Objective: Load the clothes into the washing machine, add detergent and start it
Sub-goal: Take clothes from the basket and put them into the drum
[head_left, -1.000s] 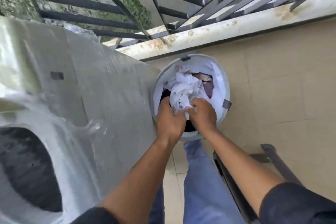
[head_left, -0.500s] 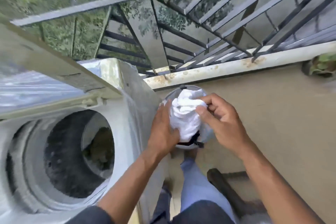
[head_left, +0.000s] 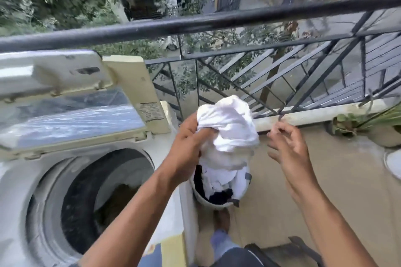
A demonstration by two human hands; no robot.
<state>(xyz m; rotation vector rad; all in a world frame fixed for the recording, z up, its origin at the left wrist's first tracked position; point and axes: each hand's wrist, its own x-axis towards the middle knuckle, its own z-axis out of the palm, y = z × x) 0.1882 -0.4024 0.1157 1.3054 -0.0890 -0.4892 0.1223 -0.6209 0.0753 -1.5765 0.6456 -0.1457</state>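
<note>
We have a bundle of white clothes (head_left: 227,128) lifted clear of the laundry bucket (head_left: 219,191), held in the air just right of the washing machine (head_left: 86,180). Our left hand (head_left: 186,151) grips the bundle, fingers curled into the cloth. Our right hand (head_left: 288,149) hangs just right of it, fingers spread and loosely bent, holding nothing.

The machine's lid (head_left: 71,102) stands raised at the far left, and the drum (head_left: 97,197) lies uncovered below it. We judge the loading barely begun: white and dark garments remain in the bucket, and detergent and starting are yet to come.

Something brownish lies deep in the drum, too blurred to name. We see no detergent or controls. A railing (head_left: 217,21) runs along the far side.
</note>
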